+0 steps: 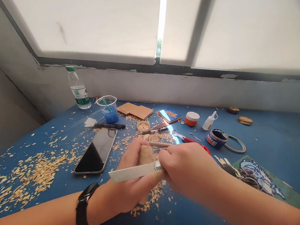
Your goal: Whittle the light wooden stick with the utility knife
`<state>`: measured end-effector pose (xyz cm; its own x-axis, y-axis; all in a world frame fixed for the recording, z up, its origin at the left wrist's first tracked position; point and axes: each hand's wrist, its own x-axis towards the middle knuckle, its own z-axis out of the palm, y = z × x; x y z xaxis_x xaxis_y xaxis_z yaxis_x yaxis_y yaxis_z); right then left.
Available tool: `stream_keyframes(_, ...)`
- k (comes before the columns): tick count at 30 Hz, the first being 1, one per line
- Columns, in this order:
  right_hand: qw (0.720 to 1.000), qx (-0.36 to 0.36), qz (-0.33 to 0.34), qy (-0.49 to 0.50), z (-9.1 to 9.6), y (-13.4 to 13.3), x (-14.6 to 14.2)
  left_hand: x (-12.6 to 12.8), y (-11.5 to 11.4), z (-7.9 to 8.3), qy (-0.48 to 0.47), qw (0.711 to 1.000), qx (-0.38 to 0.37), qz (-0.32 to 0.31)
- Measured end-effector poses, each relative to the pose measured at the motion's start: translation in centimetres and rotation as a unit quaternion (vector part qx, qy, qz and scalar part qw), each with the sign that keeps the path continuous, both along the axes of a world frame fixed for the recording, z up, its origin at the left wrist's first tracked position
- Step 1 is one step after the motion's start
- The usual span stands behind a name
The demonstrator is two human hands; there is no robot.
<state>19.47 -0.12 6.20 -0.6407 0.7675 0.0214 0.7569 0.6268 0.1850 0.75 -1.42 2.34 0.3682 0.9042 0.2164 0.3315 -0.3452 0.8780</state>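
Note:
My left hand [132,183], with a black watch [85,200] on its wrist, is closed around a pale piece of wood [146,155] held upright. The fingers hide much of the wood; its top and a bit of its lower end show. Closed too, my right hand [179,162] grips a knife whose wide blade [132,172] points left, in front of the wood. The knife's handle is mostly covered by my fingers. Both hands meet at the blade's base. Beneath them, wood shavings [157,194] lie on the blue table [184,211].
Left are a phone [97,153], a black marker [109,125], a cup of blue liquid [110,113] and a bottle [78,90]. Behind are cardboard [134,110] and an orange jar [192,119]. Right are a glue bottle [209,121], an open blue tin [216,138] and keys [249,179].

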Motion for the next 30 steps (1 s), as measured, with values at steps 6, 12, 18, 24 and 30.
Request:
stream_keyframes(6, 0.998, 0.001, -0.067, 0.015, -0.7, -0.3, -0.5, 0.4, 0.5, -1.0, -0.036, 0.996, -0.039, 0.071)
stream_keyframes(12, 0.997, 0.005, -0.072, 0.024, -0.7, 0.1, -0.9, 0.0, 0.6, -1.4, -0.031, 0.993, -0.032, 0.105)
stream_keyframes(18, 0.998, -0.026, 0.019, 0.051, 0.6, 0.3, 0.0, -0.6, 1.0, -0.4, 0.007, 0.999, 0.005, 0.034)
stream_keyframes(24, 0.995, -0.059, 0.059, 0.046, 0.9, 0.8, 0.5, -0.3, 1.0, -0.3, 0.004, 1.000, -0.027, 0.013)
stream_keyframes(30, 0.996, -0.043, 0.065, 0.048, 0.7, 1.0, 0.6, -0.8, 0.8, -0.6, -0.001, 1.000, 0.010, -0.026)
